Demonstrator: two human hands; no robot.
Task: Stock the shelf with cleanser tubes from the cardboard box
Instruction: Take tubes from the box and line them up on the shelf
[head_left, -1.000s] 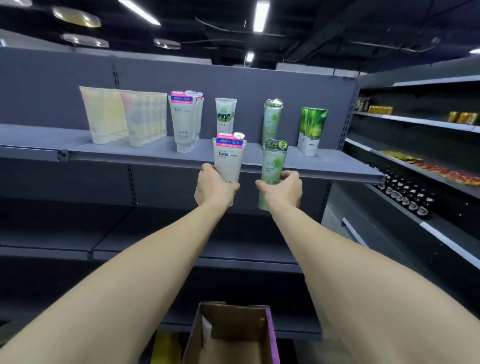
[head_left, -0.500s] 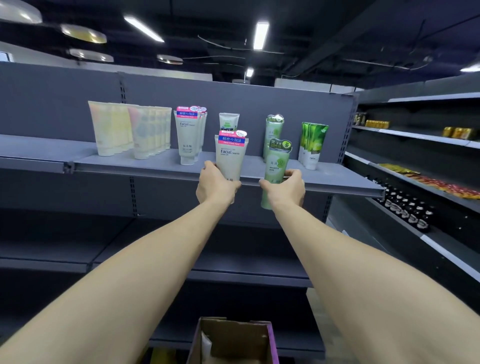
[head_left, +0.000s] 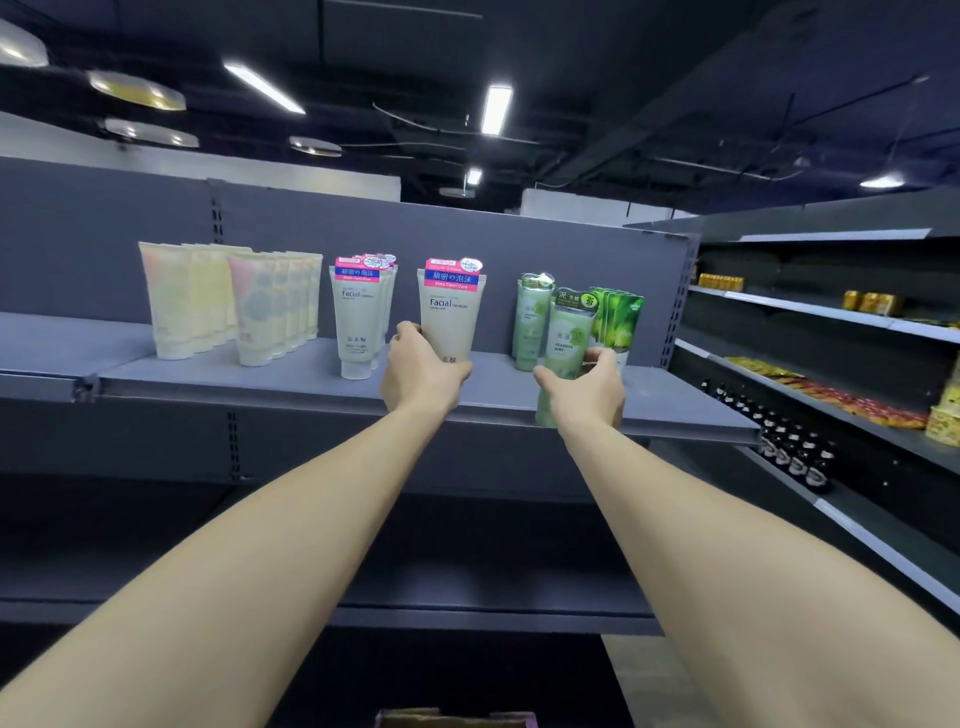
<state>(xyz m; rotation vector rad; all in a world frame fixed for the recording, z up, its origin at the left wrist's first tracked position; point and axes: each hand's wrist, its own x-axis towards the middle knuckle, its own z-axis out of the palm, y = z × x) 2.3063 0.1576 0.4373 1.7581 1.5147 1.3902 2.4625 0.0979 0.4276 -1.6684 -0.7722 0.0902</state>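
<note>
**A:** How far along is the stocking, reading the grey metal shelf (head_left: 291, 376) from the left?

**B:** Farthest left stand two rows of pale yellow-and-pink translucent tubes (head_left: 228, 304), upright on their caps. Next comes a short row of beige "Facial" cleanser tubes with pink-and-blue headers (head_left: 358, 317). Those look placed.

**A:** And the hands?

**B:** The left hand (head_left: 423, 371) has its fingers wrapped round the lower part of another beige "Facial" cleanser tube (head_left: 451, 312), held upright above the shelf, just right of that beige row. I can't tell whether its cap touches the board, since the hand covers it.

**A:** Further right?

**B:** One pale green tube (head_left: 531, 322) stands alone. In front of it the right hand (head_left: 587, 389) grips a green seaweed-mud tube with a dark label (head_left: 569, 338); its lower end hangs past the shelf's front edge, so I'd judge it isn't set down. Behind are bright green leaf-print tubes (head_left: 621, 317).

**A:** What's left?

**B:** Both held tubes need seating. The brown cardboard box (head_left: 452, 719) shows only its top rim at the bottom edge, so its contents are hidden.
</note>
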